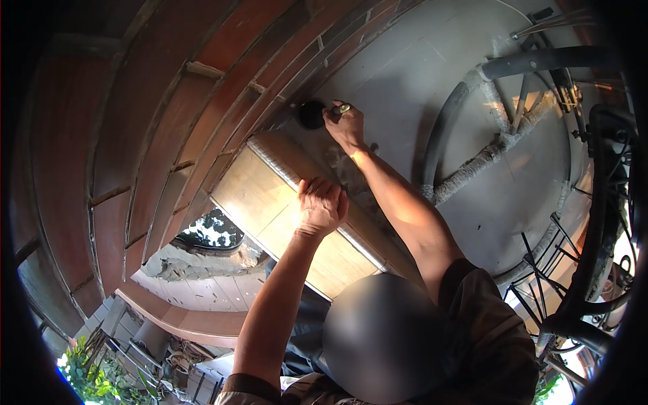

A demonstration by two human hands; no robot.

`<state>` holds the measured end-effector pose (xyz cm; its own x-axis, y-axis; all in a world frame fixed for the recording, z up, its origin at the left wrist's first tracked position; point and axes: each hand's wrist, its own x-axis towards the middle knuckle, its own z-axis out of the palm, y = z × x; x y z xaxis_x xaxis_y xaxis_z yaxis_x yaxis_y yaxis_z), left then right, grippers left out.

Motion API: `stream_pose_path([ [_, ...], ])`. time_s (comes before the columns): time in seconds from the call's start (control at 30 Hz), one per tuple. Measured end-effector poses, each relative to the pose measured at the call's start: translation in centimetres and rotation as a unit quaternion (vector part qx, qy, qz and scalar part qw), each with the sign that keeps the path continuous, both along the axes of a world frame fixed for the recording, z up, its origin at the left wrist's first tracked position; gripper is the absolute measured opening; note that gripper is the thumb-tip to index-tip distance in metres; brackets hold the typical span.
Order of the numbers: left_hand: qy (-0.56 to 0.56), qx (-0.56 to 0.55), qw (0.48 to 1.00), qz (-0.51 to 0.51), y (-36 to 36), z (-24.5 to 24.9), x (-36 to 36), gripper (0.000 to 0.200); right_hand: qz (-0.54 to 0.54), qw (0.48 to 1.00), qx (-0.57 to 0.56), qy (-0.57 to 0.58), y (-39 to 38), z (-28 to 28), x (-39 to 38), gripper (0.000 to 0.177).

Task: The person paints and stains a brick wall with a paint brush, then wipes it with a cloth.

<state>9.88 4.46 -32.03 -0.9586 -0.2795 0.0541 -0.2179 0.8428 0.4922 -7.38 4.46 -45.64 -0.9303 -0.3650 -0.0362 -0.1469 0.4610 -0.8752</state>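
My right hand is closed around a short handled thing with a round, brass-coloured end. Directly beside its fingertips is a dark round shape, low against the brick wall and the grey floor. I cannot tell whether it is part of the held thing. My left hand is curled at the edge of a tiled step, its back turned up and the fingertips tucked out of sight. A rounded metal-looking strip runs along that edge, close by the knuckles.
A red brick wall rises on the left. To the right, a large wheel-like frame with wrapped spokes overlaps the grey floor, with dark metal racks beyond. A rough opening shows beside the step, and green plants are lower left.
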Motion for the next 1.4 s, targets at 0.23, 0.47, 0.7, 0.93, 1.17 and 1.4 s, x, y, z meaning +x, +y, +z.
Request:
stream_pose_path([
  [0.23, -0.002, 0.000, 1.000, 0.007, 0.0, -0.1, 0.1, 0.010, 0.025, 0.999, 0.016, 0.033, -0.2, 0.8, -0.1, 0.029],
  [0.47, 0.001, 0.005, 1.000, 0.005, 0.2, 0.0, 0.0, 0.013, 0.036, 0.998, 0.043, 0.012, -0.2, 1.2, 0.0, 0.032],
  [0.7, 0.011, 0.005, 1.000, 0.007, 0.1, -0.1, 0.0, 0.013, 0.046, 0.996, 0.072, 0.017, 0.6, 1.7, 0.8, 0.035],
  [0.93, -0.008, -0.003, 1.000, 0.005, 0.1, 0.1, 0.1, 0.008, 0.074, 0.995, 0.070, -0.018, 3.0, 2.6, 2.5, 0.030],
  [1.17, 0.001, -0.004, 1.000, 0.004, 0.1, 0.0, 0.1, 0.007, 0.146, 0.989, 0.008, 0.014, 6.1, 2.8, 4.1, 0.024],
  [1.4, 0.013, 0.001, 1.000, 0.005, 0.1, -0.3, 0.1, 0.008, 0.139, 0.988, -0.006, -0.071, 8.0, 4.4, 5.0, 0.017],
])
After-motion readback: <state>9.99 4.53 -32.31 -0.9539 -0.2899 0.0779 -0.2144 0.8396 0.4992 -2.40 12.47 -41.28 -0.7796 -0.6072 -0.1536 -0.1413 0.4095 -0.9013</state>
